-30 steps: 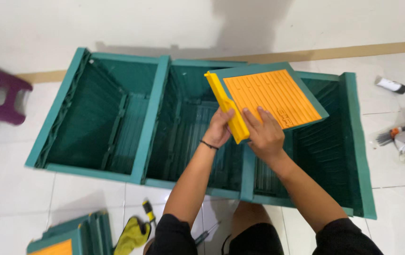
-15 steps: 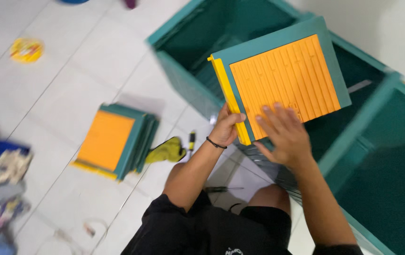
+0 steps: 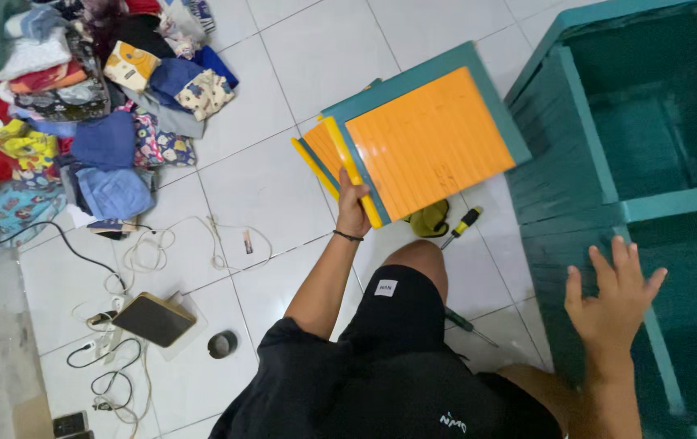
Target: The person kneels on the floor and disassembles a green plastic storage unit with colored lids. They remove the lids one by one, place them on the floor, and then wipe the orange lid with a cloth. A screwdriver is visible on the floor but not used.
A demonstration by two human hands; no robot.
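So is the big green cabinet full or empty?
Empty, as far as shows. The cabinet has bare green compartments with nothing inside. The right hand hovers open over its frame; its far parts are out of view.

The left hand (image 3: 353,213) grips the yellow edge of an orange-and-teal panel (image 3: 429,142), held above the white tiled floor (image 3: 283,187). The right hand (image 3: 612,297), fingers spread, hovers over the teal cabinet (image 3: 600,162) at 3 o'clock. A clothes pile (image 3: 80,106) lies at 10 o'clock.

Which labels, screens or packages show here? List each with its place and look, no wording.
Patch label: on the black shorts above the knee, small white rectangle.
Logo print: low on the black shirt, small and white.
Tablet-like slab: on the floor tiles at left among cables, dark face, tan edge; whether a screen, unclear.
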